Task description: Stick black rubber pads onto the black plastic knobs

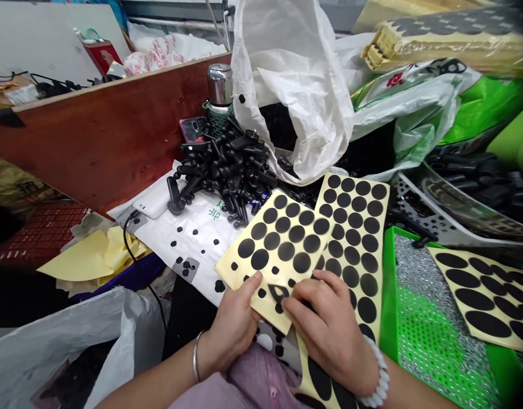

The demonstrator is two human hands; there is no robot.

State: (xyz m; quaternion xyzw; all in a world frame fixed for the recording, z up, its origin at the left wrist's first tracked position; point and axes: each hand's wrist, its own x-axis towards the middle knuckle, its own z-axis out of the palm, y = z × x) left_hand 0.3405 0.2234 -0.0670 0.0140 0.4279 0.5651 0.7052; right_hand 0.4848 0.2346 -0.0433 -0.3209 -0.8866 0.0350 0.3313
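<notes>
Held at near centre, tilted: a yellow backing sheet of round black stickers (282,250), gripped closed by the left hand (229,321), thumb on top at the lower edge. Laid across the same sheet, fingers curled: the right hand (330,324); fingertips hidden, so closure on the sheet not determinable. Noted on the sheet, between both hands: a small dark cut piece (278,292).

Found partly beneath, to the right: a second sticker sheet (355,244). Seen further right: an oval-sticker sheet (478,295), resting on a green perforated tray (391,295) with small grey metal parts (427,278). Recorded left of the hands: a white printed plastic sheet (193,250), scattered with loose black dots. Piled beyond it: black plastic brackets (227,170), beside a white plastic bag (295,85), a steel flask (220,85) and a phone (192,129). Standing at far left: a reddish wooden board (95,136).
</notes>
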